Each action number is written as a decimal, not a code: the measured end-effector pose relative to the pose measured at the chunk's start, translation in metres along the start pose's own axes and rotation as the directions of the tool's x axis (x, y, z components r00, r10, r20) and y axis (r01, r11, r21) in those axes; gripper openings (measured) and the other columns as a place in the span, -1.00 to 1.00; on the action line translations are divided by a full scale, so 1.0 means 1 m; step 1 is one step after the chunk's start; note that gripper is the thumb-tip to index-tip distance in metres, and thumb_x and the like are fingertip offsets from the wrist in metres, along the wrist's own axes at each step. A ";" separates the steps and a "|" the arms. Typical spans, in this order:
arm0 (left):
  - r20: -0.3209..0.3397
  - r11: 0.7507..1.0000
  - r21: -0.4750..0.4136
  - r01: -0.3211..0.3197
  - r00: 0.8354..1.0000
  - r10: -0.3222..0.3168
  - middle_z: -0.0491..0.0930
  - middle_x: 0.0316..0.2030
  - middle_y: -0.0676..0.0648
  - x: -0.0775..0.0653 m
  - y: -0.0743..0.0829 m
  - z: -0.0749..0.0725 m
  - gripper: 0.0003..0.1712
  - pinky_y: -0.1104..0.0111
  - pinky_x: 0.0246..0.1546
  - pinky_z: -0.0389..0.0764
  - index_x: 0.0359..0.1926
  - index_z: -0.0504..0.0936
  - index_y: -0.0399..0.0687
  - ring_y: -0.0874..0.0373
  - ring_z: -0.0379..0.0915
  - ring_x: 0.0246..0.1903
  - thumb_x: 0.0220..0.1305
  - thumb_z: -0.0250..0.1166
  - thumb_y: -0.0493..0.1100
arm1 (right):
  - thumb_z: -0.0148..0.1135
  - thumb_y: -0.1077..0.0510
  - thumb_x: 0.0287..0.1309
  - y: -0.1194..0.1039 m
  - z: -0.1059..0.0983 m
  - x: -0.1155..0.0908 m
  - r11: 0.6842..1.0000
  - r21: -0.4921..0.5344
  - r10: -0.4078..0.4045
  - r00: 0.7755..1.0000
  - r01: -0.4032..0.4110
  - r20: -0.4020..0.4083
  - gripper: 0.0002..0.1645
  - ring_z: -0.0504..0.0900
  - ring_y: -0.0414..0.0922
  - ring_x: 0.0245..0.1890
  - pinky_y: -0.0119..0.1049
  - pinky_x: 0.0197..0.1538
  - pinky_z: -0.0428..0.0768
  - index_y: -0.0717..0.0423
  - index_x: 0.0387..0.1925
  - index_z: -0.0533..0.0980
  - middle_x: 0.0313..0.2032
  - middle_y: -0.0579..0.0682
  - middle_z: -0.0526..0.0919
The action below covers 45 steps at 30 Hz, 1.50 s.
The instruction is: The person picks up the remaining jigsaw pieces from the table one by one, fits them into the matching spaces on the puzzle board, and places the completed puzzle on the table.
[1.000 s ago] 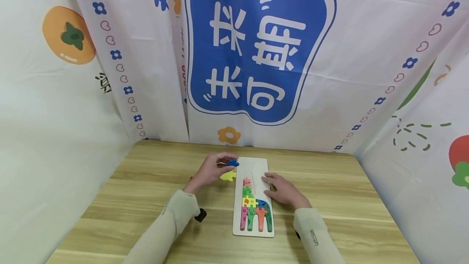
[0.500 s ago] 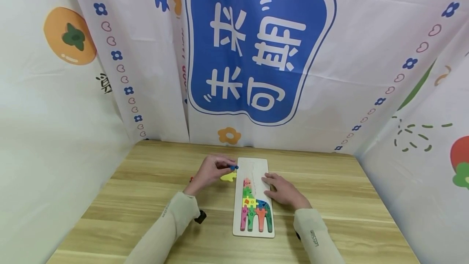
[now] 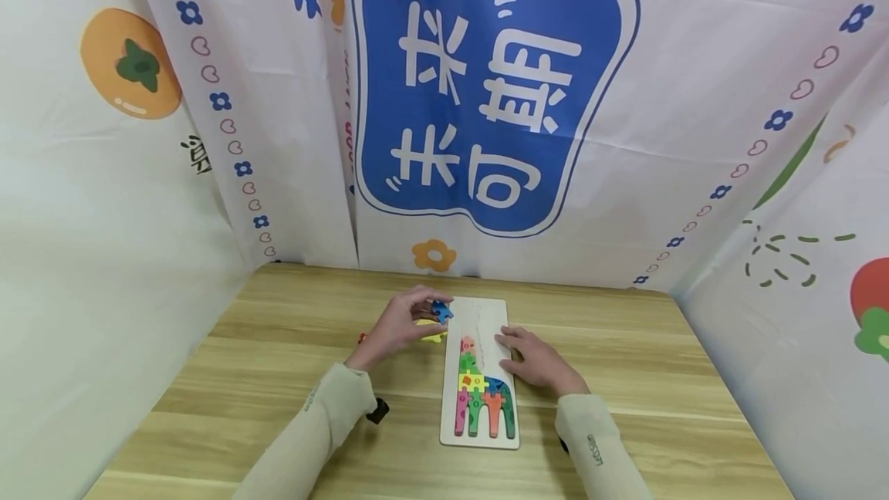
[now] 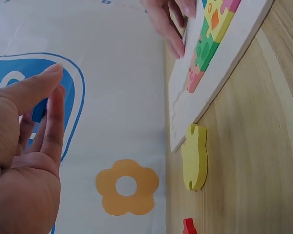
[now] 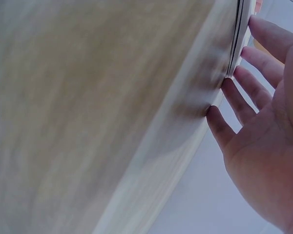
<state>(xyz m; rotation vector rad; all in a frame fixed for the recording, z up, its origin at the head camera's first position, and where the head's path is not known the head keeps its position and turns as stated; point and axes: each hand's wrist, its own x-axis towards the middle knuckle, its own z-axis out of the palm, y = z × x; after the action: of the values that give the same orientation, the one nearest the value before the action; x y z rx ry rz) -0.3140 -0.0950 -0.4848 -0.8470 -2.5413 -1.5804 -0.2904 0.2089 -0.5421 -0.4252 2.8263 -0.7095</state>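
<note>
My left hand pinches a blue puzzle piece between thumb and fingertips, just off the upper left edge of a white puzzle board. In the left wrist view the fingers hide most of that blue piece, which is held up off the table. Colourful pieces fill the near part of the board: a pink, a green and an orange leg among them. My right hand rests at the board's right edge. Its fingers, spread and fairly straight in the right wrist view, touch the rim with their fingertips.
A loose yellow piece lies beside the board, partly under my left hand in the head view. Farther left is a small red piece. Behind the wooden table hangs a printed white cloth.
My left hand has turned the blue piece in its fingers: half a second ago it appeared edge-on, now its broad face shows. The right hand and the board have stayed in place.
</note>
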 end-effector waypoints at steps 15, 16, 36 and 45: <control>0.039 0.998 -0.069 0.008 0.999 -0.005 0.74 -0.13 -0.03 -0.001 0.001 0.001 -0.74 0.39 -0.17 0.75 0.00 0.73 -0.05 0.18 0.69 -0.20 0.31 0.46 -0.15 | 0.24 -0.07 0.45 -0.001 -0.002 -0.001 1.000 -0.004 -0.009 1.000 0.009 0.009 -0.32 0.20 0.14 0.57 0.21 0.53 0.26 -0.04 0.51 0.37 0.57 0.01 0.25; 0.037 0.996 -0.085 0.019 0.999 -0.016 0.74 -0.14 -0.04 -0.001 0.001 0.001 -0.76 0.40 -0.18 0.75 0.00 0.72 -0.06 0.17 0.70 -0.20 0.34 0.43 -0.16 | 0.24 -0.07 0.45 -0.001 -0.002 -0.001 1.000 -0.003 -0.008 1.000 0.008 0.008 -0.32 0.20 0.14 0.57 0.21 0.53 0.26 -0.04 0.51 0.37 0.57 0.01 0.25; 0.065 0.987 -0.092 0.135 0.989 -0.130 0.66 0.02 -0.08 0.022 -0.017 0.025 -0.64 0.25 0.10 0.71 0.22 0.59 -0.02 0.07 0.65 0.03 0.46 0.27 -0.31 | 0.25 -0.08 0.45 0.001 -0.001 0.000 1.000 0.001 0.007 1.000 -0.007 0.006 -0.32 0.20 0.13 0.57 0.22 0.52 0.28 -0.08 0.51 0.37 0.57 0.00 0.26; 0.099 0.968 -0.141 0.206 0.976 -0.193 0.65 0.15 -0.04 0.037 -0.036 0.041 -0.63 0.21 0.14 0.69 0.25 0.64 -0.02 0.05 0.62 0.10 0.46 0.29 -0.24 | 0.24 -0.11 0.45 0.003 -0.002 0.001 1.000 -0.004 0.005 1.000 -0.005 0.013 -0.31 0.20 0.13 0.57 0.23 0.52 0.27 -0.11 0.51 0.37 0.57 -0.01 0.25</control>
<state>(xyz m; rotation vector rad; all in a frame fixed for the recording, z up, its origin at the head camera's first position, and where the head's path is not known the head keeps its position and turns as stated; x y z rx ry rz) -0.3517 -0.0573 -0.5231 -0.7023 -2.6682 -1.8530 -0.2925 0.2123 -0.5416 -0.4217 2.8156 -0.6980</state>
